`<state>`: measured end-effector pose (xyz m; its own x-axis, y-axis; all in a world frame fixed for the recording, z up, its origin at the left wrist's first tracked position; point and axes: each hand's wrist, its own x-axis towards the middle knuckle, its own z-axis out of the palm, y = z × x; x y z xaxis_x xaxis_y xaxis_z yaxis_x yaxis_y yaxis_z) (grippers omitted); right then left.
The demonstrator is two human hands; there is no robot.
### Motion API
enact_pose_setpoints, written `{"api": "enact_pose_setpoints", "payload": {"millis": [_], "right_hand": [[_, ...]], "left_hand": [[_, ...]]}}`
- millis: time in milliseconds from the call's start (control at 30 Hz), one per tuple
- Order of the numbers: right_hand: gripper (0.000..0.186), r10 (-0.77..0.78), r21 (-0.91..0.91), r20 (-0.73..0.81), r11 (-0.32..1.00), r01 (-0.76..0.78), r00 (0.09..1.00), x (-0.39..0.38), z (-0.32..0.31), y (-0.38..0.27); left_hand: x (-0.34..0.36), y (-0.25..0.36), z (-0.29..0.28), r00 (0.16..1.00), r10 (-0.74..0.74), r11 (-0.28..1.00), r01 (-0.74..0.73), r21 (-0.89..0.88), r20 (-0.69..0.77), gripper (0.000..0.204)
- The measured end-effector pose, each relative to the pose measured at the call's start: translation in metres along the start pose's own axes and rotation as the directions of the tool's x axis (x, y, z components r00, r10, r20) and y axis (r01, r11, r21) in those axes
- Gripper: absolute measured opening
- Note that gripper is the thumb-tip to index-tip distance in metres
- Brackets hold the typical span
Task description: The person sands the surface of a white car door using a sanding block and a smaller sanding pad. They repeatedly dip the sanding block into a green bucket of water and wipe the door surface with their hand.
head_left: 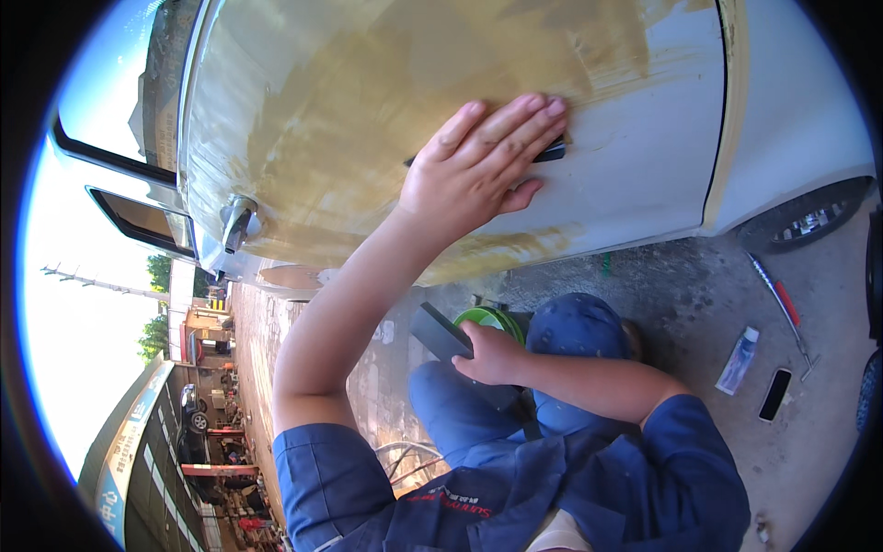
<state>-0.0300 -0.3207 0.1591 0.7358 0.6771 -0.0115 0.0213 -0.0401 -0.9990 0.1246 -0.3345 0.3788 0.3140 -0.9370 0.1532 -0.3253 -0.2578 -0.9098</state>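
A white car door (644, 184) fills the upper part of the view, with patches of yellow-tan filler (340, 120) smeared over it. My left hand (487, 156) lies flat on this panel, fingers together and thumb at the side, over a flat black strip (552, 151). Only the strip's two ends show past the hand. Lower down, near my knees, my right hand (492, 354) grips a dark grey rectangular block (440, 333) by one end. Behind that block stands a green bucket (497, 319), partly hidden.
A door handle (241, 221) sticks out left of my arm. On the concrete at right lie a long tool with a red grip (786, 302), a tube (738, 361) and a phone (775, 395). A wheel (805, 216) is at far right. Workshop clutter stands at left.
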Motion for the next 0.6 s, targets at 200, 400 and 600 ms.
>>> {"api": "enact_pose_setpoints", "payload": {"millis": [200, 400, 600], "right_hand": [[0.064, -0.004, -0.022, -0.021, 1.0, 0.004, 1.0, 0.01, 0.019, 0.009], [0.061, 0.028, -0.079, 0.012, 0.997, -0.027, 1.0, 0.008, 0.013, 0.008], [0.069, -0.007, -0.115, -0.032, 0.993, 0.003, 0.999, 0.006, 0.007, 0.009]], "left_hand": [[0.088, 0.041, 0.011, 0.99, 0.025, 0.999, -0.028, -0.022, -0.141, 0.087], [-0.02, 0.002, 0.007, 0.999, -0.048, 0.999, 0.048, -0.005, 0.005, 0.075], [0.049, 0.025, 0.008, 0.994, -0.077, 0.99, 0.067, -0.121, -0.079, 0.08]]}}
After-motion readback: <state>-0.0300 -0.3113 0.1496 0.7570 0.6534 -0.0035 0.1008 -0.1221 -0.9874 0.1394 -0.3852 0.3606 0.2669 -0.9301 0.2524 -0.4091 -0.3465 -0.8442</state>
